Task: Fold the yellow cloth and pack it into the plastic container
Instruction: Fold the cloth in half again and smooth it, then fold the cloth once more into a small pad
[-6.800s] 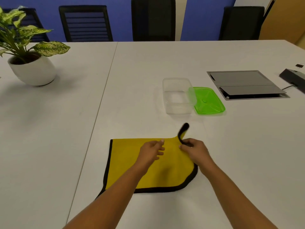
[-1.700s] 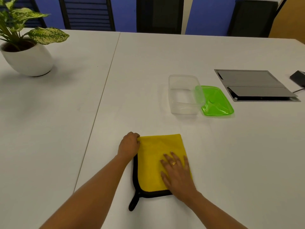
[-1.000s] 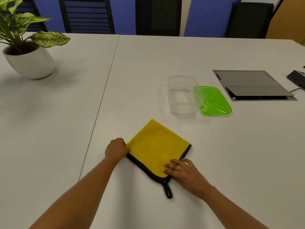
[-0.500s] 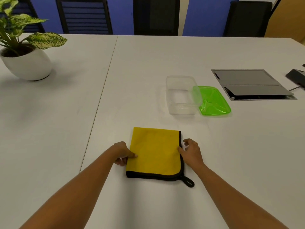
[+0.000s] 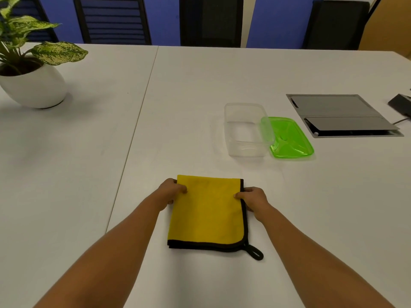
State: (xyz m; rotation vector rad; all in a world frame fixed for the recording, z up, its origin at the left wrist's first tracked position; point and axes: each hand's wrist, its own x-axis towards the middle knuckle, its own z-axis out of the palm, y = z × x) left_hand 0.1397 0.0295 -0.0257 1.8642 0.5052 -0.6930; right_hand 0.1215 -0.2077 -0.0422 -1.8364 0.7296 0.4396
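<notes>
The yellow cloth (image 5: 208, 212), black-edged with a hanging loop at its near right corner, lies folded into a rectangle on the white table (image 5: 200, 85) in front of me. My left hand (image 5: 171, 192) pinches its left edge near the far corner. My right hand (image 5: 252, 197) pinches the right, black-trimmed edge opposite. The clear plastic container (image 5: 245, 130) stands open and empty beyond the cloth, to the right. Its green lid (image 5: 289, 137) lies against the container's right side.
A potted plant in a white pot (image 5: 33, 85) stands at the far left. A grey cable hatch (image 5: 342, 115) is set into the table at the far right, with a black device (image 5: 400, 103) beside it. Dark chairs (image 5: 210, 21) line the far edge.
The cloth went from a wide half fold to a smaller rectangle, then was turned so its loop points near right. Both hands moved up the sides and now pinch the far part.
</notes>
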